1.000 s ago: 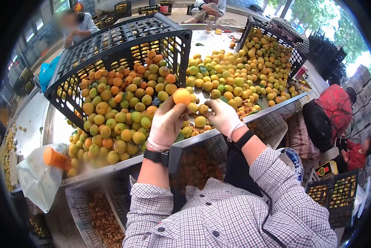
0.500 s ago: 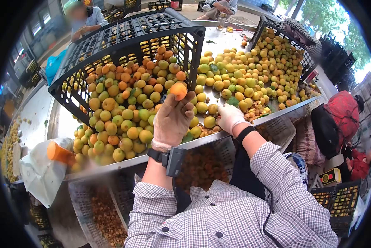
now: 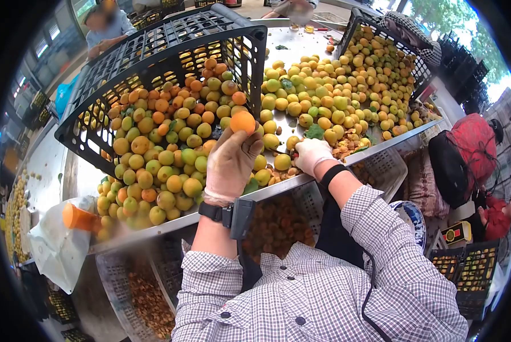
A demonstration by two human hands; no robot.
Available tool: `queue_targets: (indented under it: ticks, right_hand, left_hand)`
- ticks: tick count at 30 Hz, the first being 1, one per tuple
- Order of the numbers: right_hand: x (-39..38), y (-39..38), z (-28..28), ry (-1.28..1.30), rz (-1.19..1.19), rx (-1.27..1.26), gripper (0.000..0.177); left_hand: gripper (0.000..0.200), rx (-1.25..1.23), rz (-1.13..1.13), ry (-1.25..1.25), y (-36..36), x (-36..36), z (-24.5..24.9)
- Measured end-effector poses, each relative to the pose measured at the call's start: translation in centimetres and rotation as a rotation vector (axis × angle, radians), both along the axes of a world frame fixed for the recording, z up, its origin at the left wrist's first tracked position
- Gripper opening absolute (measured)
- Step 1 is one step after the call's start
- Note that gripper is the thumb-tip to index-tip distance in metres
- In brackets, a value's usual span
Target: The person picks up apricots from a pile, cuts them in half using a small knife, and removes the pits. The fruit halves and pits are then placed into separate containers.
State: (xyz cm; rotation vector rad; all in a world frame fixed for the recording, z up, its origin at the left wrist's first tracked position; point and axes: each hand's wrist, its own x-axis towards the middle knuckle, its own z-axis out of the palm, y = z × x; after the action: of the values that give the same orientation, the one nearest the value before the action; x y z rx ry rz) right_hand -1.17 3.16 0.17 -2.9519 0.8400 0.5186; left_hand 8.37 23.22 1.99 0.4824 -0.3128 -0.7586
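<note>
The main change is in the right hand (image 3: 314, 155) — a second ago its fingers spread loosely over the fruit at the worktop's edge, and now they curl into a closed grip. A slim tool (image 3: 277, 151), dark and with a touch of red by the fingers, seems to stick out from that grip towards the left; it is too small to tell its exact shape.

The left hand (image 3: 231, 162) changes less in what it holds than in how it holds it. It is turned more upright, palm side showing, with the orange fruit (image 3: 242, 122) pinched between thumb and fingertips at the top of the hand. The fruit looks whole on the side that shows, lifted in front of the heaped fruit (image 3: 164, 171) that spills from the tipped black crate (image 3: 250, 31) onto the metal worktop (image 3: 301, 48).

For the work in hand, this appears to mean that both hands are occupied — fruit in one, tool in the other — yet the two are apart, and no cut shows on the fruit. Just beside the right hand lie a green leaf (image 3: 315, 131) and a scatter of split fruit pieces (image 3: 349, 147), close to the worktop's near edge
</note>
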Motion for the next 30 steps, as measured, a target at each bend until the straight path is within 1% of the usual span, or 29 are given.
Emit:
queue_targets:
  ticks: [3,5,6,7,8,9,10,11,12,13,14,15,16,17,18,19,20,21,22,23,25,27,28,29,30]
  right_hand:
    - [-0.6,0.3,1.2,-0.098,0.037,-0.009,0.03]
    - [-1.6,0.0,1.6,-0.274,0.044,0.01,0.031]
    - [-1.8,-0.1,1.7,-0.377,0.002,0.058,0.031]
    - [-2.0,-0.1,1.8,-0.48,-0.043,0.107,0.032]
    - [-2.5,-0.2,2.0,-0.637,-0.079,0.286,0.031]
    - [-2.9,0.0,2.2,-0.795,-0.087,0.518,0.027]
    - [-3.0,0.2,2.5,-0.851,-0.108,0.596,0.026]
    - [-3.0,0.5,2.7,-0.906,-0.129,0.674,0.024]
    - [-2.9,0.7,2.6,-0.909,-0.13,0.676,0.024]
    - [-2.8,0.9,2.4,-0.95,-0.139,0.765,0.024]
    - [-2.9,1.1,2.3,-0.989,-0.148,0.854,0.024]
    - [-3.1,1.3,2.4,-0.993,-0.144,0.858,0.024]
    - [-3.3,1.6,2.8,-0.995,-0.131,0.818,0.023]
    - [-2.6,2.3,3.3,-0.999,-0.089,0.794,0.022]
    - [-2.4,2.8,3.5,-1.013,-0.042,0.722,0.02]
    - [-2.2,3.1,3.6,-1.037,0.031,0.668,0.018]
    - [-1.8,4.0,4.6,-0.956,0.001,0.57,0.014]
    - [-1.4,2.5,2.1,-1.015,0.074,0.645,0.013]
    - [-1.4,2.6,2.2,-1.029,0.1,0.723,0.014]
    - [-1.4,3.4,2.7,-1.057,0.081,0.888,0.02]
    - [-1.2,4.2,2.9,-1.066,0.099,0.92,0.023]
    - [-1.0,3.9,3.2,-0.962,0.062,0.968,0.024]
    - [-0.6,4.6,3.6,-0.989,0.089,0.917,0.023]
    - [-0.3,4.9,4.3,-0.967,0.096,0.9,0.025]
    - [0.3,4.7,3.6,-1.012,0.157,0.833,0.027]
  left_hand:
    - [0.034,-0.007,-0.006,-0.033,-0.2,0.2,-0.2]
    - [0.035,0.023,0.046,-0.088,-0.2,0.1,-0.1]
    - [0.039,0.05,0.062,-0.094,-0.2,0.1,-0.1]
    - [0.039,0.052,0.065,-0.096,-0.3,0.0,0.0]
    - [0.042,0.1,0.126,-0.125,-0.5,-0.1,0.2]
    - [0.045,0.149,0.187,-0.154,-0.6,-0.2,0.4]
    - [0.051,0.211,0.197,-0.174,-0.7,-0.2,0.5]
    - [0.051,0.212,0.198,-0.178,-0.8,-0.2,0.5]
    - [0.051,0.247,0.226,-0.242,-1.0,-0.2,0.4]
    - [0.051,0.283,0.254,-0.306,-1.1,-0.2,0.4]
    - [0.051,0.285,0.253,-0.309,-1.1,-0.4,0.5]
    - [0.049,0.336,0.245,-0.333,-1.1,-0.6,1.0]
    - [0.047,0.389,0.246,-0.358,-1.0,-0.6,1.3]
    - [0.041,0.416,0.27,-0.409,-1.1,-0.4,0.6]
    - [0.036,0.424,0.258,-0.383,-0.8,-0.8,1.2]
    - [0.035,0.418,0.259,-0.329,-0.8,-0.9,1.1]
    - [0.034,0.337,0.258,-0.395,-0.7,-0.4,0.6]
    - [0.036,0.354,0.28,-0.444,-1.1,-0.1,-0.2]
    - [0.04,0.323,0.281,-0.406,-1.4,0.0,-1.0]
    - [0.047,0.313,0.206,-0.383,-1.0,0.1,-0.6]
    - [0.057,0.33,0.219,-0.43,-1.2,0.3,-1.2]
    - [0.06,0.325,0.124,-0.342,-0.7,0.3,-0.5]
    - [0.06,0.276,0.113,-0.332,-0.6,0.4,-0.8]
    - [0.062,0.247,0.17,-0.301,-1.1,0.5,-1.3]
    - [0.061,0.257,0.185,-0.302,-0.9,0.5,-1.0]
